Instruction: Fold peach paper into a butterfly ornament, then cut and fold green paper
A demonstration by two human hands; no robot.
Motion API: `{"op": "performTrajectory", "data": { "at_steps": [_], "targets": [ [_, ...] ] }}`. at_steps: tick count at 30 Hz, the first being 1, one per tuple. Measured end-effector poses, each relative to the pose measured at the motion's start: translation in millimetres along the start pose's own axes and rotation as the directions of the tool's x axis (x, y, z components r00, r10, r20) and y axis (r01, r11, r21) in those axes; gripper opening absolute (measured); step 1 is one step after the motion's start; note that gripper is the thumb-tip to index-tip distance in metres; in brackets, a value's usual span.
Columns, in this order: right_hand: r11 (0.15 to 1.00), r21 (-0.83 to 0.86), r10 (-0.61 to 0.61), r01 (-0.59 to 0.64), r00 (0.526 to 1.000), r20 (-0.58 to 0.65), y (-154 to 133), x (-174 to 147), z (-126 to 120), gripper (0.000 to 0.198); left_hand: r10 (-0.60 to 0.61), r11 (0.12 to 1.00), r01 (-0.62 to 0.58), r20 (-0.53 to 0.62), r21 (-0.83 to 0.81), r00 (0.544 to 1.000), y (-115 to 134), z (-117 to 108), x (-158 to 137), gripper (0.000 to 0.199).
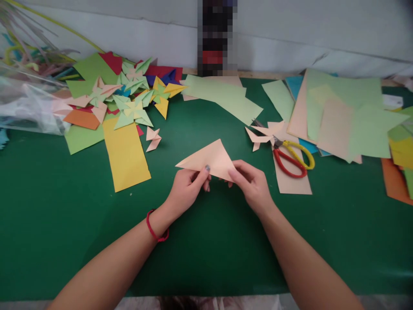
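A peach sheet of paper (pixel 211 157), folded into a triangle, is held up above the green table between both hands. My left hand (pixel 190 185) pinches its lower edge, thumb on top and fingers underneath. At the right corner, my right hand (pixel 250 183) grips the paper with its thumb in front; some fingertips are hidden behind it. To the left lies a small folded peach piece (pixel 153 138). Scissors (pixel 292 159) with one red and one yellow handle rest at the right, beside peach paper cutouts (pixel 258 137).
Folded paper stars (pixel 134 110) are piled on coloured sheets at the back left, near a yellow sheet (pixel 125 157). Clear plastic wrapping (pixel 32 103) lies far left. Green and peach sheets (pixel 348 116) are stacked at the right on the green table (pixel 206 258).
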State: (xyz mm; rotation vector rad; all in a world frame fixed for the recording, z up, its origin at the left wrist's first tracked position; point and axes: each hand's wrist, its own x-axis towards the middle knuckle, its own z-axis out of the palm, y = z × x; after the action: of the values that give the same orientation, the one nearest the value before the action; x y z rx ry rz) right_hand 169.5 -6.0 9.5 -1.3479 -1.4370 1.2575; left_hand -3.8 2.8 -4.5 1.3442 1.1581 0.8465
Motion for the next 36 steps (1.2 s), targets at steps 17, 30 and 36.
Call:
{"op": "performTrajectory", "data": {
  "at_steps": [17,30,36],
  "targets": [
    [0.999,-0.028,0.044,-0.045,0.999,-0.022,3,4,-7,0.02,-0.035,0.998,0.022,0.231,0.058,0.972,-2,1,-2,0.042],
    [0.997,0.008,0.071,-0.071,0.996,-0.054,2,4,-5,0.023,-0.043,0.999,0.047,0.245,-0.008,0.969,-5,2,-1,0.044],
    [0.996,0.031,0.087,-0.085,0.995,-0.057,3,3,-4,0.025,-0.046,0.999,0.044,0.233,0.011,0.971,-5,2,-1,0.045]
  ]
}}
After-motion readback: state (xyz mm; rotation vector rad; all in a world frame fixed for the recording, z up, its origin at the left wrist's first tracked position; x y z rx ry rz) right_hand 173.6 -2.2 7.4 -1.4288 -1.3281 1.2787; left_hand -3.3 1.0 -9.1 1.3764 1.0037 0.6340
